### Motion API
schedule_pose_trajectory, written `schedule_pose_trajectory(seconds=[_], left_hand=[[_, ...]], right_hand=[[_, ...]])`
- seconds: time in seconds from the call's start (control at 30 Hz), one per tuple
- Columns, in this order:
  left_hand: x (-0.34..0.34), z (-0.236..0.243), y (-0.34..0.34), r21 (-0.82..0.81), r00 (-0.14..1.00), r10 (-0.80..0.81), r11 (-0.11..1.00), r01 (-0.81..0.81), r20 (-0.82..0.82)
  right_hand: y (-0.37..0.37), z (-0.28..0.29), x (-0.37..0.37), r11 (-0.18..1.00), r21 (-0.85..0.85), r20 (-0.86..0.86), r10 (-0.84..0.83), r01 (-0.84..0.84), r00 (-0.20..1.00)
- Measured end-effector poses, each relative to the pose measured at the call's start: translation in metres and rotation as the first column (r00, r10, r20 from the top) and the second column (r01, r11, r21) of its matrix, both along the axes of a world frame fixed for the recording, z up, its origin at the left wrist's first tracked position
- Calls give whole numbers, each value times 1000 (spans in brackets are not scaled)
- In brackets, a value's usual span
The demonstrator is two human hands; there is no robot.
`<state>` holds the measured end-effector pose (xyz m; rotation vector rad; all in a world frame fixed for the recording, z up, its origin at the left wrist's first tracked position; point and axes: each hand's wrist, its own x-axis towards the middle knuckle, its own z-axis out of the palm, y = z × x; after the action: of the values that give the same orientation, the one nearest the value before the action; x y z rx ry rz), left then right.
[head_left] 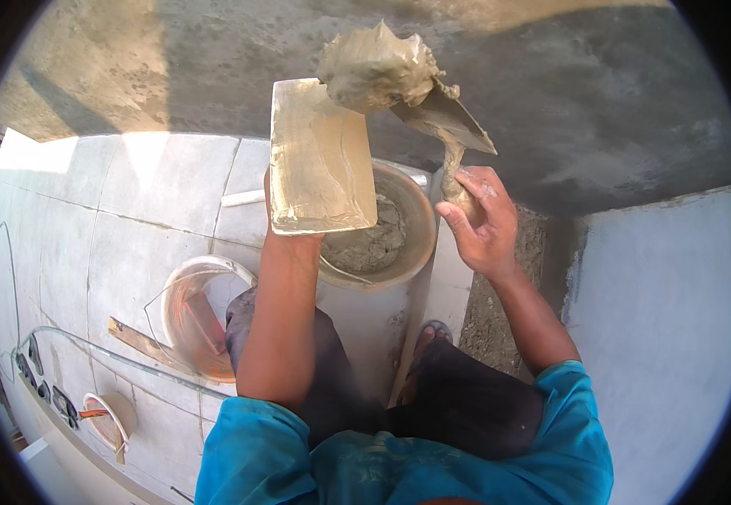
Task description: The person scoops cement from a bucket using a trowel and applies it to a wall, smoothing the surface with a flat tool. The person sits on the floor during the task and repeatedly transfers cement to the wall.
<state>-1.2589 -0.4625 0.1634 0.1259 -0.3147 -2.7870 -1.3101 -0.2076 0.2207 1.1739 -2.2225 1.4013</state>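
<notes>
My right hand [485, 215] is closed around the mortar-caked handle of a trowel [452, 124]. A thick lump of wet grey-brown mortar [374, 67] sits on the trowel's blade, overlapping the top right corner of a rectangular plastering float [322, 160]. Smeared with a thin layer of mortar, the float is held up by my left hand [296, 244], whose fingers are hidden behind it. Below both tools stands a round bucket [420, 244] with more mortar [370, 240] inside, partly covered by the float.
A wall [550, 93] with damp grey patches rises ahead. To the left, on pale floor tiles [134, 172], stand a large bucket [172, 307] beside a wooden strip [147, 343] and a small bucket [121, 417]. A hose [121, 349] crosses there. Rough soil [500, 316] lies right of my foot.
</notes>
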Motion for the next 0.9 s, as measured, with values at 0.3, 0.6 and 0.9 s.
schedule_pose_trajectory(seconds=[0.3, 0.6, 0.9], left_hand=[[8, 18, 33, -461, 976, 123, 887, -26, 181], [-8, 4, -17, -954, 835, 543, -286, 90, -84], [-19, 7, 15, -566, 905, 275, -823, 48, -323]], right_hand=[[12, -57, -5, 972, 54, -376, -191, 227, 907], [56, -115, 38, 906, 381, -93, -162, 185, 982], [60, -137, 65, 887, 423, -101, -158, 186, 982]])
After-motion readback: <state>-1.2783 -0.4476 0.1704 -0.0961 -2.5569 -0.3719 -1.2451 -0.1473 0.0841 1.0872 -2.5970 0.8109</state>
